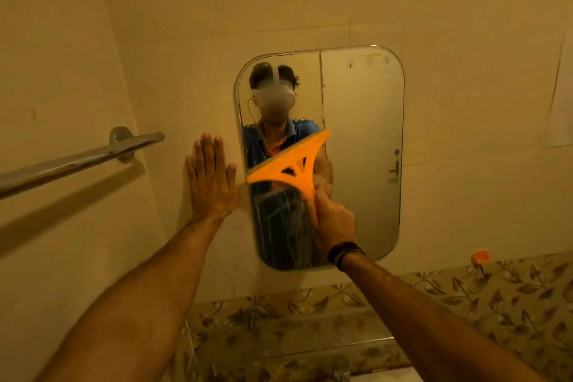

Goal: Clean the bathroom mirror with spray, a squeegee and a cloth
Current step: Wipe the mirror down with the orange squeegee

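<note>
A rounded rectangular mirror (362, 139) hangs on the beige tiled wall. My right hand (333, 222) grips the handle of an orange squeegee (290, 164), whose blade lies tilted against the left half of the glass, left end low. Wet streaks cover the lower left of the mirror below the blade. My left hand (210, 177) rests flat on the wall just left of the mirror, fingers spread upward. No spray bottle or cloth is in view.
A chrome towel bar (80, 160) juts from the left wall at hand height. A leaf-patterned tile band (465, 304) runs below the mirror, with a small orange hook (480, 257) at its right. A chrome tap (341, 366) shows at the bottom.
</note>
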Tool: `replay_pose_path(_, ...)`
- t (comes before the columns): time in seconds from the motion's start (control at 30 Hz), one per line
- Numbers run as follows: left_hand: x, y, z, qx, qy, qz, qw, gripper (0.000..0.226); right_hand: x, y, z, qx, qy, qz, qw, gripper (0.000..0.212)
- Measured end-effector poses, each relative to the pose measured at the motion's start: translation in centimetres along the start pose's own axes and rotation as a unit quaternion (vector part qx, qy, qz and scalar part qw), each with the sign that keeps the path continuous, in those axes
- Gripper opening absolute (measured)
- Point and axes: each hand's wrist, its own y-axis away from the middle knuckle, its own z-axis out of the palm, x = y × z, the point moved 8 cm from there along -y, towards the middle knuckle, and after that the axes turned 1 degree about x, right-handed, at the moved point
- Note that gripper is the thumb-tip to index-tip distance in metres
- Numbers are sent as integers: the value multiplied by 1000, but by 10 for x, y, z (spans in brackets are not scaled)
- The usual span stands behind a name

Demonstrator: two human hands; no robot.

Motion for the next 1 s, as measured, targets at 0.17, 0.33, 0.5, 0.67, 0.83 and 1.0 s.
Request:
replay_pose_path(0.17, 1, 0, 0, 9, 15, -2, 1000, 64, -20, -38, -12, 18, -30, -9, 999, 34)
replay_pose_path(0.33, 2, 1, -2, 15, 21, 1, 1000, 62, -27, -48, 16, -14, -38, 6, 999, 40)
replay_pose_path(0.5, 1, 2, -1, 4, 46, 0, 999, 64, 11, 17, 54, -68, -50, 49, 995, 42)
replay_pose_path(0.67, 0, 1, -1, 9, 33, 0, 999, 61, 55, 115, 86, -126, -18, 95, 987, 65)
replay_pose_path(0.83, 0, 1, -1, 11, 26, 0, 1000, 61, 70, 150, 92, -141, 9, 116, 983, 68)
replay_pose_path(1.0, -1, 2, 1, 14, 28, 0, 1000, 61, 53, 133, 78, -82, -51, 138, 986, 69)
